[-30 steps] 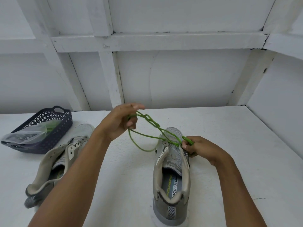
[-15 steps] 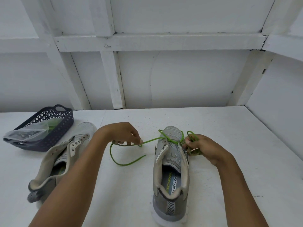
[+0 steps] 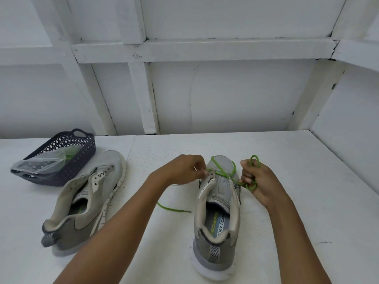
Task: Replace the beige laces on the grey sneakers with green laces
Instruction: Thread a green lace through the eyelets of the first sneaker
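Note:
A grey sneaker [image 3: 217, 228] stands upright in front of me, heel toward the camera. A green lace [image 3: 222, 174] crosses its front eyelets. My left hand [image 3: 185, 170] pinches one strand of that lace at the shoe's left eyelet row. My right hand [image 3: 259, 177] grips bunched loops of the same lace just right of the shoe. A loose green end trails on the table under my left forearm. A second grey sneaker [image 3: 86, 199] without laces lies tilted to the left.
A dark openwork basket [image 3: 82, 152] at the far left holds a clear plastic bag [image 3: 37, 165] with something green inside. The white table [image 3: 297, 201] meets white walls behind and on the right.
My left hand came down from above the table and moved right to the shoe's left eyelets, drawing the lace in. My right hand gathered more loops beside the shoe.

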The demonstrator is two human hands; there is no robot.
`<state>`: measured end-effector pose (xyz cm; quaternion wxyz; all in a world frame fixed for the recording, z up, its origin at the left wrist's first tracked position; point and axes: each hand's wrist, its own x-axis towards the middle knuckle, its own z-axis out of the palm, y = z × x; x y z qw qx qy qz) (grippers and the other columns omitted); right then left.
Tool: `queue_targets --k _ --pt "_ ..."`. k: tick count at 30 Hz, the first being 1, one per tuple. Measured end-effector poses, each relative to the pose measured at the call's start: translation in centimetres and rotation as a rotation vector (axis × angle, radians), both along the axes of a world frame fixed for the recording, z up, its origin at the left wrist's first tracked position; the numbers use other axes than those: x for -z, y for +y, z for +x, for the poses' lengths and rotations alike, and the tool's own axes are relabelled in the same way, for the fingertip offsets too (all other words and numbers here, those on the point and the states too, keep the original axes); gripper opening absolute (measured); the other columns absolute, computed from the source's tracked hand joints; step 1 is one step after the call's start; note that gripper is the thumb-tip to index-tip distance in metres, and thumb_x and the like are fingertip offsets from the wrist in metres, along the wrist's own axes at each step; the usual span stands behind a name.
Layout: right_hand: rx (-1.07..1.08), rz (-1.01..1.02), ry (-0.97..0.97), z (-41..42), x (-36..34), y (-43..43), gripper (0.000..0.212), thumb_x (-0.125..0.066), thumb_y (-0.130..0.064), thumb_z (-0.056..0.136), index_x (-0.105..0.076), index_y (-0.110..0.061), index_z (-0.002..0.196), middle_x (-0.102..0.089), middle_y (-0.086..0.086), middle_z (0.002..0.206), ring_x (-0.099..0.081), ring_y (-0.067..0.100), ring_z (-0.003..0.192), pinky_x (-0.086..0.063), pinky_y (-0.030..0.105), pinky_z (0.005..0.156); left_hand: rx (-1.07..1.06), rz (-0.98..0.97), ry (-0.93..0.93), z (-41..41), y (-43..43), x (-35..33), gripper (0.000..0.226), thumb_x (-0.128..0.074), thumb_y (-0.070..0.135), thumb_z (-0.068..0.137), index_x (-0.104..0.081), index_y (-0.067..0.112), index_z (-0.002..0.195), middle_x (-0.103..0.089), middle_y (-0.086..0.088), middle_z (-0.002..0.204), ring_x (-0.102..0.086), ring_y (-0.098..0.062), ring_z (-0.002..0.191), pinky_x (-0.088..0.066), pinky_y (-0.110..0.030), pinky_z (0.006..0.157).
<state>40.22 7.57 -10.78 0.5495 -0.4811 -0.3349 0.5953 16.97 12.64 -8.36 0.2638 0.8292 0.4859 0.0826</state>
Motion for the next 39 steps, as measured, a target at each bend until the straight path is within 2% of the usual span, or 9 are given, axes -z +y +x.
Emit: queue_targets --k 5,8,12,15,19,24,28,34,39 --pt "-0.029 0.006 -0.421 -0.2 0.1 0.0 0.012 -0.067 -0.004 0.090 -0.057 -0.009 0.085 -0.052 0.004 0.069 -0.046 0.015 0.056 -0.044 0.029 0.058 -0.148 0.039 -0.180 0.9 0.7 0.4 0.024 -0.055 0.038 0.099 -0.065 0.017 0.105 -0.066 0.005 0.100 -0.059 -0.013 0.092 -0.043 -0.022 0.072" --pt "-0.047 -0.014 -0.531 -0.3 0.1 0.0 0.012 -0.071 -0.006 0.086 -0.060 -0.007 0.085 -0.058 0.006 0.072 -0.052 0.018 0.061 -0.045 0.033 0.062 -0.256 -0.018 -0.165 2.0 2.0 -0.1 0.040 -0.050 0.043 0.101 -0.064 0.006 0.092 -0.065 -0.009 0.092 -0.057 -0.020 0.084 -0.039 -0.030 0.068" --pt "-0.068 -0.024 -0.588 -0.4 -0.1 0.0 0.008 -0.073 -0.007 0.085 -0.065 -0.007 0.086 -0.065 0.008 0.080 -0.062 0.019 0.073 -0.052 0.032 0.069 -0.318 -0.127 -0.151 3.7 3.0 0.2 0.040 -0.056 0.042 0.098 -0.063 0.006 0.080 -0.056 -0.004 0.072 -0.050 -0.017 0.066 -0.038 -0.027 0.060" --pt "-0.090 -0.046 -0.586 0.2 -0.2 -0.2 0.007 -0.073 -0.005 0.084 -0.068 -0.008 0.086 -0.068 0.010 0.083 -0.064 0.018 0.074 -0.054 0.031 0.072 -0.379 -0.179 -0.302 4.6 3.5 0.5 0.022 -0.067 0.027 0.092 -0.068 0.006 0.082 -0.058 0.002 0.072 -0.053 -0.015 0.071 -0.044 -0.026 0.064" --pt "-0.087 -0.059 -0.558 0.5 -0.5 -0.1 0.007 -0.073 -0.005 0.085 -0.068 -0.006 0.090 -0.068 0.008 0.082 -0.064 0.013 0.071 -0.053 0.019 0.060 -0.424 -0.204 -0.427 5.4 3.7 0.1 0.011 -0.064 0.011 0.088 -0.071 0.002 0.088 -0.065 0.000 0.079 -0.058 -0.017 0.076 -0.043 -0.024 0.060" --pt "-0.130 -0.064 -0.631 0.6 -0.9 0.4 0.011 -0.074 -0.011 0.085 -0.069 -0.006 0.094 -0.064 0.002 0.073 -0.053 0.011 0.060 -0.047 0.020 0.054 -0.427 -0.471 -0.823 5.4 3.6 -1.4 0.012 -0.056 0.012 0.090 -0.065 0.007 0.086 -0.073 -0.008 0.088 -0.065 -0.018 0.075 -0.049 -0.031 0.069" --pt "-0.208 -0.064 -0.669 1.2 -1.2 0.6 0.014 -0.076 -0.018 0.084 -0.069 -0.008 0.091 -0.062 0.002 0.070 -0.052 0.014 0.062 -0.045 0.026 0.059 -0.317 -0.671 -1.084 4.2 3.5 -2.2 0.014 -0.043 0.003 0.091 -0.052 0.013 0.087 -0.058 -0.006 0.066 -0.061 -0.024 0.066 -0.051 -0.033 0.067" --pt "-0.266 -0.017 -0.709 0.8 -1.5 0.4 0.014 -0.076 -0.023 0.085 -0.069 -0.010 0.087 -0.066 -0.002 0.074 -0.057 0.009 0.064 -0.044 0.020 0.058 -0.355 -0.524 -0.890 3.2 2.9 -2.7 0.018 -0.043 0.000 0.092 -0.057 0.010 0.100 -0.045 -0.002 0.062 -0.027 -0.013 0.047 -0.030 -0.025 0.046" --pt "-0.371 -0.008 -0.757 1.0 -1.7 0.0 0.013 -0.065 -0.001 0.086 -0.070 -0.013 0.086 -0.063 0.000 0.075 -0.058 0.010 0.070 -0.045 0.014 0.057 -0.432 -0.318 -0.693 1.6 3.2 -2.8 0.019 -0.045 0.001 0.092 -0.061 0.010 0.097 -0.055 -0.004 0.065 -0.029 -0.012 0.047 -0.025 -0.023 0.043"
